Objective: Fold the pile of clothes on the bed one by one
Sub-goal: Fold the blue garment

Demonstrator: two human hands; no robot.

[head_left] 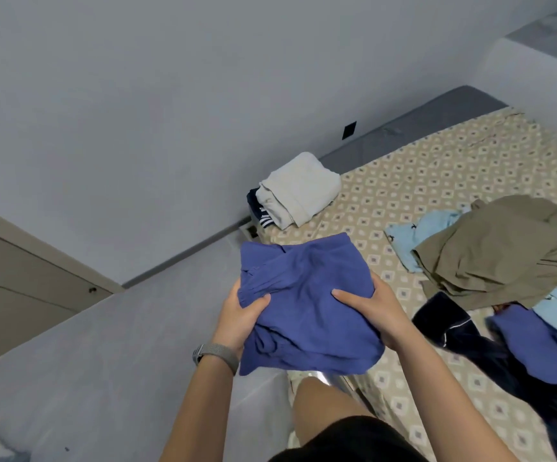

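Above the near edge of the bed (437, 181), a folded blue garment (303, 305) is held in the air, the left hand (240, 315) and right hand (373, 311) each clamping a side with thumb on top and fingers underneath. Only the flanks are held, so the loose bottom layers could sag open on the way to the folded stack (297, 188); set down carelessly, it might topple that stack or fall near the unfolded pile (503, 255)

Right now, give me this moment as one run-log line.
left hand: grips blue garment | right hand: grips it | folded stack: on bed | unfolded pile: remains
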